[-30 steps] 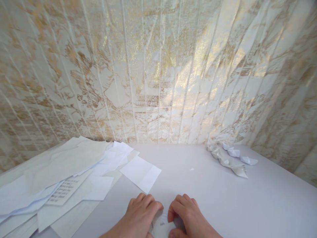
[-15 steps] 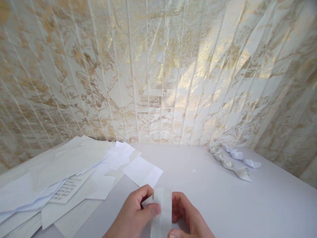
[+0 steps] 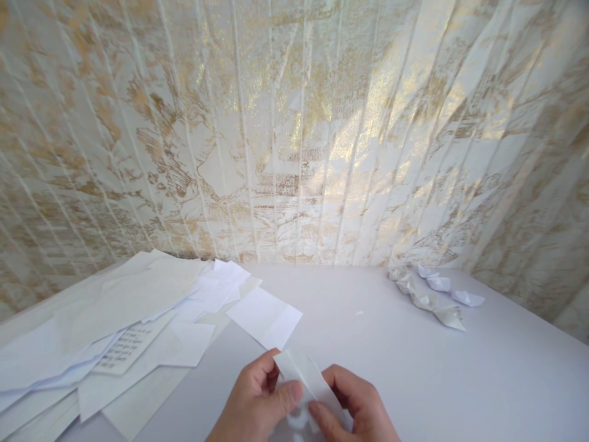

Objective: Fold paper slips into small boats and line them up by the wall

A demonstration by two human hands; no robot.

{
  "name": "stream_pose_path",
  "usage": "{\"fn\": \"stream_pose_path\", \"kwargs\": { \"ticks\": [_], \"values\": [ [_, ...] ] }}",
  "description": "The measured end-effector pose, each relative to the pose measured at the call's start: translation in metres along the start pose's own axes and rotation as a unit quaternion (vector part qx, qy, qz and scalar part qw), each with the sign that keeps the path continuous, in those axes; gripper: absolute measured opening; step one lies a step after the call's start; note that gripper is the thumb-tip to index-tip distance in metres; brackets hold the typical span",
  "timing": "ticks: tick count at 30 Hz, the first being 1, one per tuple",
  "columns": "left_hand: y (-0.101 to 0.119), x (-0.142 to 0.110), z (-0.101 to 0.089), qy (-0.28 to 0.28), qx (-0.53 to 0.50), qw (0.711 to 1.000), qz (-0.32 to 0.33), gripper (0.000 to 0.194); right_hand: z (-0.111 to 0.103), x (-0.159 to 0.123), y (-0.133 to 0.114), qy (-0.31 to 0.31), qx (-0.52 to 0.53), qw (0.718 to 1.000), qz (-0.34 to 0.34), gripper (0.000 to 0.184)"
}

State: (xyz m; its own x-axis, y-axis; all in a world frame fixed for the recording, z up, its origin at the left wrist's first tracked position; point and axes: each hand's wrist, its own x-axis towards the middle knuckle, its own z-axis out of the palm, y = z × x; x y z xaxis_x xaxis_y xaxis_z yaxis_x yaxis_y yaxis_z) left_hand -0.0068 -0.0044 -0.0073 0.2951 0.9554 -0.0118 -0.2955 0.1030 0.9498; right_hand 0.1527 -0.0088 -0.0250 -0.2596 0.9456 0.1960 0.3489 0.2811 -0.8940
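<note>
A folded piece of white paper (image 3: 309,373) is held between both hands at the near edge of the view, tilted with its top leaning left. My left hand (image 3: 264,396) pinches its left side, thumb on the near face and fingers behind. On the other side, my right hand (image 3: 356,405) grips the paper with its thumb pressed on the front. The lower end of the paper is partly hidden by the thumbs and cut off by the frame. Just beyond my left hand lies a loose white sheet (image 3: 264,316), flat on the table.
A spread pile of white papers (image 3: 133,301), one with printed lines, covers the table's left side. At the back right stand several small folded paper boats (image 3: 426,299) in two rows. A tiny paper scrap (image 3: 359,314) lies on the white table (image 3: 414,374). Behind hangs a gold-patterned curtain (image 3: 294,135).
The paper has been lifted off the table and turned from upright to tilted left. My right hand has closed onto its right side, and my left thumb has come onto its face.
</note>
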Motion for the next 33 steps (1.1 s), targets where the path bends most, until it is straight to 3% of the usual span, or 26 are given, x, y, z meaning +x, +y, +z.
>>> {"fn": "stream_pose_path", "kwargs": {
  "ticks": [2, 4, 7, 9, 12, 16, 20, 24, 28, 31, 33],
  "values": [
    [0.008, 0.001, -0.007, -0.002, 0.122, 0.991, 0.050, 0.021, -0.007, 0.003, -0.003, 0.032, -0.091, 0.988, -0.122, 0.007],
    [0.015, 0.002, -0.017, -0.001, 0.302, 0.941, 0.151, 0.010, -0.015, 0.006, -0.005, 0.050, -0.160, 0.954, -0.249, 0.013],
    [0.020, 0.004, -0.028, -0.052, 0.481, 0.805, 0.342, 0.013, -0.022, 0.010, -0.006, 0.064, -0.243, 0.900, -0.358, 0.019],
    [0.021, 0.004, -0.030, -0.093, 0.553, 0.716, 0.415, 0.020, -0.023, 0.011, -0.006, 0.061, -0.287, 0.877, -0.381, 0.018],
    [0.020, 0.003, -0.026, -0.129, 0.630, 0.637, 0.425, 0.025, -0.022, 0.011, -0.004, 0.034, -0.329, 0.859, -0.392, 0.021],
    [0.013, 0.001, -0.022, -0.140, 0.693, 0.591, 0.389, 0.023, -0.020, 0.011, 0.000, -0.009, -0.347, 0.854, -0.388, 0.026],
    [0.008, -0.001, -0.024, -0.149, 0.728, 0.585, 0.325, 0.011, -0.025, 0.011, -0.005, -0.079, -0.351, 0.871, -0.334, 0.020],
    [0.009, -0.004, -0.024, -0.176, 0.741, 0.600, 0.246, 0.019, -0.031, 0.007, -0.016, -0.141, -0.341, 0.894, -0.253, 0.025],
    [0.015, -0.005, -0.021, -0.161, 0.707, 0.670, 0.160, 0.019, -0.031, 0.005, -0.019, -0.121, -0.292, 0.933, -0.174, 0.013],
    [0.021, -0.004, -0.019, -0.111, 0.654, 0.743, 0.090, 0.018, -0.029, 0.005, -0.018, -0.100, -0.267, 0.954, -0.089, 0.011],
    [0.023, -0.003, -0.018, -0.076, 0.624, 0.776, 0.046, 0.015, -0.027, 0.006, -0.017, -0.089, -0.265, 0.959, -0.051, 0.012]
  ]
}}
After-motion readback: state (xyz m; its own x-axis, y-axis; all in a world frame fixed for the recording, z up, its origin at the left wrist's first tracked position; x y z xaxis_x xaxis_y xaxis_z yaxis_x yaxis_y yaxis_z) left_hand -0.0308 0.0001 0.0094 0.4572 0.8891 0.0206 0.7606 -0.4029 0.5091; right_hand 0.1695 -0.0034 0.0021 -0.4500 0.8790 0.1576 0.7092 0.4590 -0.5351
